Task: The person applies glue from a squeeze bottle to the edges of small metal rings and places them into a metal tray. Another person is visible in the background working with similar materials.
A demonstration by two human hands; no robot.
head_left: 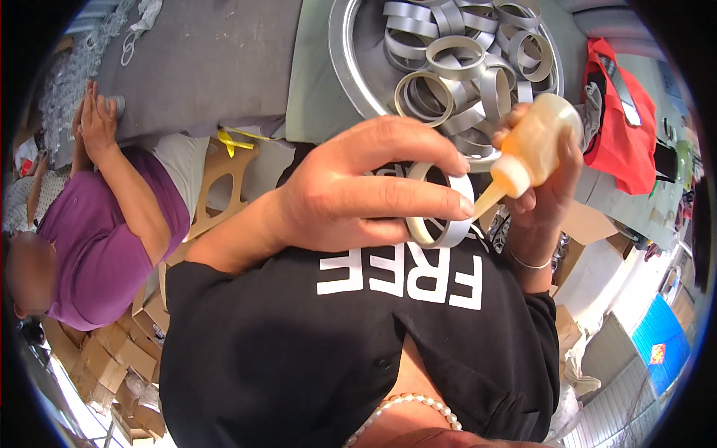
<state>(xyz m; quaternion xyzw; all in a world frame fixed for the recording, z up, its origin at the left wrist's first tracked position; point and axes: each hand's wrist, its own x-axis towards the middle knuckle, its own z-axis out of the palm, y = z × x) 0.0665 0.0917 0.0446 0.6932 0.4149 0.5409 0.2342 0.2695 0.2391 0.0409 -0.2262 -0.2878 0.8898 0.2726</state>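
My left hand (343,187) is closed on a silver-grey ring (449,234), its fingers laid over and against the band. A soft squeeze bottle (544,134) with amber liquid, a white collar and a long pointed nozzle is gripped in my right hand (551,203). The bottle is tilted, nozzle down and to the left. Its tip comes close to the ring's outer wall, by my left fingertips; whether it touches I cannot tell. Beyond my hands, a round metal tray (342,60) holds a heap of several similar rings (454,58).
A red cloth bag (624,153) with a phone (621,93) on it lies right of the tray. A grey cloth (209,67) covers the table's left part. At the left sits a person in purple (112,231), hands together. Cardboard boxes (104,362) stand behind.
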